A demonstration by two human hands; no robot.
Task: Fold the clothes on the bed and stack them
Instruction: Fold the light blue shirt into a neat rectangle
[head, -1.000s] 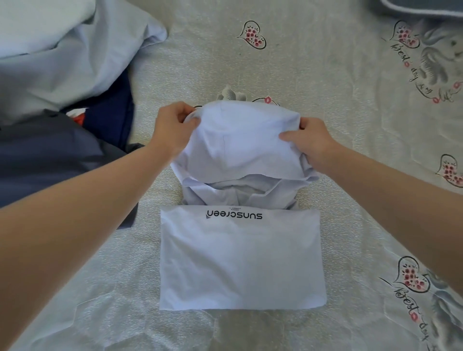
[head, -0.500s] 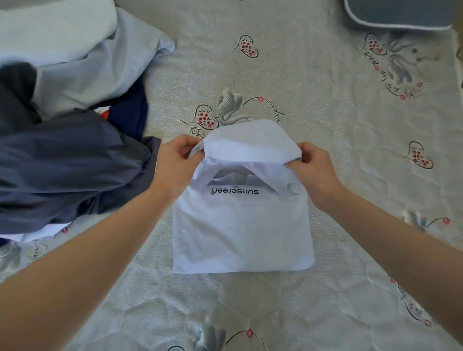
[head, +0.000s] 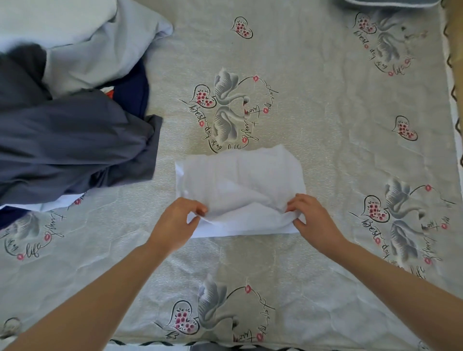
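A white garment (head: 240,185) lies folded into a compact rectangle on the bed (head: 325,125) in front of me. Its upper layer is folded over toward me and covers the printed lettering. My left hand (head: 178,220) pinches the near left corner of that layer. My right hand (head: 310,218) pinches the near right corner, where the cloth bunches a little. A thin strip of the lower layer shows under the fold at the near edge.
A loose heap of clothes fills the left side: a grey-blue garment (head: 70,142), a navy one (head: 132,92) and pale blue cloth (head: 95,37). A grey pillow edge (head: 390,2) shows at the top right. The bed's right edge (head: 453,100) runs down the frame.
Both hands have drawn the garment's far part over the lower half toward me, hiding the lettering. The hands now sit at the near corners, and the view has pulled back.
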